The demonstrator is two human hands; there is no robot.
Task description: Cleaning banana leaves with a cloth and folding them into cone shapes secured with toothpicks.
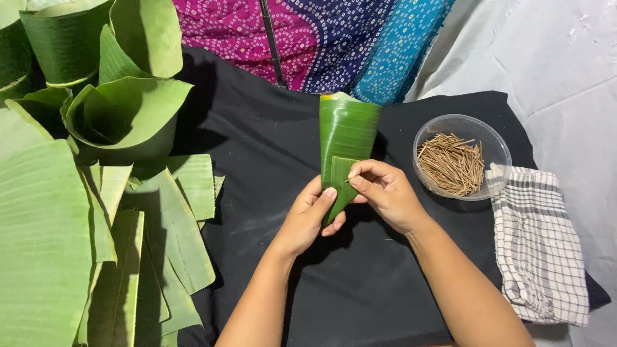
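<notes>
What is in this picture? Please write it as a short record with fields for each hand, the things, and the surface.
left hand: left hand grips the lower part of a leaf cone
right hand: right hand pinches a thin stick against the cone's overlapping flap
bowl: clear plastic bowl with many small sticks, to the right
cloth: checked cloth beside the bowl
leaves: cut leaf strips and rolled leaf cones at left
surface: black cloth

Bright even overhead light, soft shadows under forearms, sharp focus, no glare.
</notes>
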